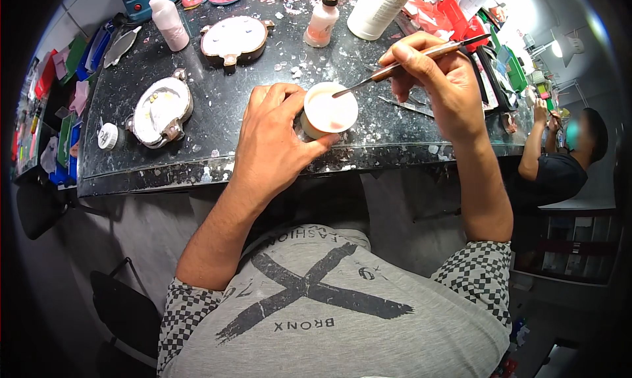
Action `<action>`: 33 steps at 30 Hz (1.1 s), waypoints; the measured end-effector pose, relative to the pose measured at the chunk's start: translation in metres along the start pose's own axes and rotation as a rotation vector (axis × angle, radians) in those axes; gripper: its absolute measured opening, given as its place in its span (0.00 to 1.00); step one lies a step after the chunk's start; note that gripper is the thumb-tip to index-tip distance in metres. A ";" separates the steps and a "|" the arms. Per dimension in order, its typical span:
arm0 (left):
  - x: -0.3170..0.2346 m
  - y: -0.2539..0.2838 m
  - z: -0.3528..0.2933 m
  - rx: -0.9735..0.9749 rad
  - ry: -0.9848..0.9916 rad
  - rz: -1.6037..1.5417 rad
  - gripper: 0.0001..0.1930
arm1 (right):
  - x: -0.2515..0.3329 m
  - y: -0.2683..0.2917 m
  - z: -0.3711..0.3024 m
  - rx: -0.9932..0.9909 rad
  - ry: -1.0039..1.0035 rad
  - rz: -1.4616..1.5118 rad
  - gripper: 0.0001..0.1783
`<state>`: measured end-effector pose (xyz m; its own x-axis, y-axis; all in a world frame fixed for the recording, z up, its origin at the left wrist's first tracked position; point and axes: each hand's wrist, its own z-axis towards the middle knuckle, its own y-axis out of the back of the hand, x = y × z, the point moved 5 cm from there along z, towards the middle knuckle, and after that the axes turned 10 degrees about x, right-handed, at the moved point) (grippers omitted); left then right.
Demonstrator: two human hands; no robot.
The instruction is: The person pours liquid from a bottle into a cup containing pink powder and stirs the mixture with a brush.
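The room drops away to a grey floor, with a co-worker off to the right. The black counter, flecked with pale residue, carries a white bottle on the far side and two plaster-filled metal holders toward the left, the nearer one well apart from the cup. The small white cup stands near the counter's front edge; the left hand is nearer, thumb and fingers parted around its left and near sides. The right hand lies up and right of it, pinching a wooden-handled spatula whose long axis slants down leftward to the cup. Its tip is over the mouth; whether it touches the pale contents, I cannot tell.
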<state>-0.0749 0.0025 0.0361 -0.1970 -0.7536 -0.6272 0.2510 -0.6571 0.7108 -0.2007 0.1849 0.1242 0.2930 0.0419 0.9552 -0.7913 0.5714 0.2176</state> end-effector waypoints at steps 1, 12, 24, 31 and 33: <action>0.000 0.000 0.000 -0.001 0.000 0.000 0.33 | 0.002 -0.002 0.001 0.001 0.000 0.000 0.14; 0.002 0.003 -0.001 0.000 0.020 -0.150 0.34 | 0.008 -0.034 0.022 0.377 0.106 -0.577 0.12; 0.005 0.001 -0.002 -0.027 0.008 -0.144 0.33 | -0.005 -0.029 0.029 0.318 0.063 -0.525 0.14; 0.004 0.003 -0.002 -0.014 0.023 -0.134 0.32 | -0.005 -0.025 0.022 0.259 -0.098 -0.514 0.14; 0.000 0.004 -0.001 -0.007 0.008 -0.159 0.32 | 0.000 -0.034 0.021 0.294 0.172 -0.567 0.13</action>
<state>-0.0733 -0.0002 0.0382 -0.2269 -0.6397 -0.7344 0.2236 -0.7681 0.6000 -0.1849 0.1486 0.1210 0.7698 -0.0558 0.6359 -0.5953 0.2969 0.7467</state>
